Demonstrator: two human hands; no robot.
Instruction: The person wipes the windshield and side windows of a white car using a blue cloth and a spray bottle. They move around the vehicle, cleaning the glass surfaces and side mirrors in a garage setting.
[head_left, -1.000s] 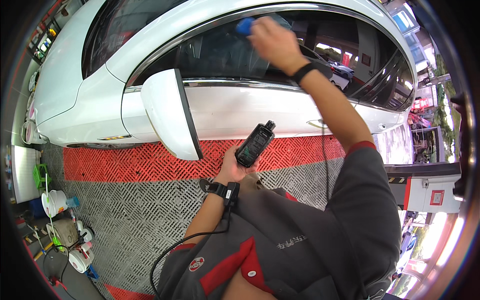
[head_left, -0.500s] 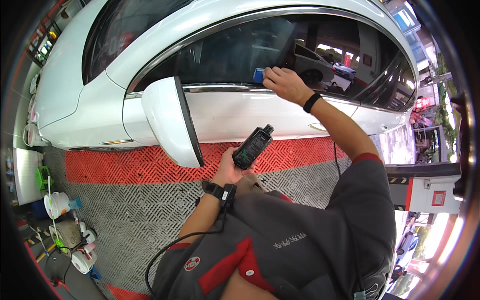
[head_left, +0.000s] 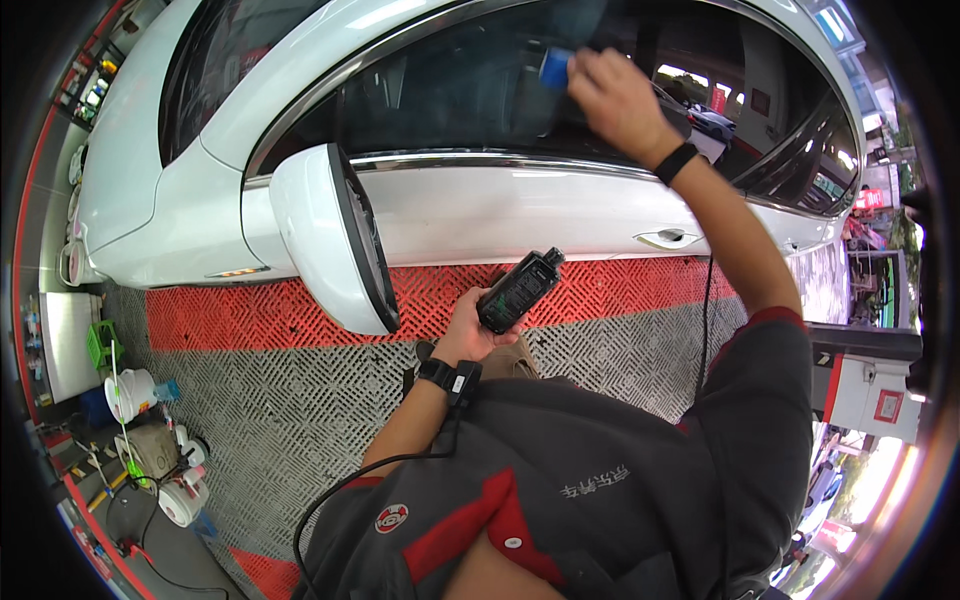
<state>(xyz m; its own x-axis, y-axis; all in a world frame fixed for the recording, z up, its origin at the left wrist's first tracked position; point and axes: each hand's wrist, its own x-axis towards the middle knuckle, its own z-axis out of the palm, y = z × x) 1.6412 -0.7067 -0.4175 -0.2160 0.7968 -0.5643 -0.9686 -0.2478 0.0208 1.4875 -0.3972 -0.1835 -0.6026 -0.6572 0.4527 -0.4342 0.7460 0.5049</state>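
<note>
My right hand (head_left: 622, 103) is raised against the dark side window (head_left: 450, 105) of a white car, its fingers closed on a small blue applicator pad (head_left: 556, 68). Slight motion blur softens the pad and fingertips. Low in front of my body, my left hand (head_left: 470, 330) wraps round a black bottle (head_left: 520, 291), which tilts with its neck up to the right. The bottle stays apart from the car door (head_left: 520, 215). A hazy patch shows on the glass near the pad.
The white side mirror (head_left: 325, 240) juts out left of the bottle. Underfoot lies red and grey grid flooring (head_left: 290, 400). White buckets (head_left: 130, 393) and a green stool (head_left: 102, 343) stand at the left. A black cable (head_left: 706, 330) hangs near my right arm.
My right hand has moved the blue pad up the window from its lower edge, slightly to the right. My left hand still holds the bottle, now slightly farther right in view.
</note>
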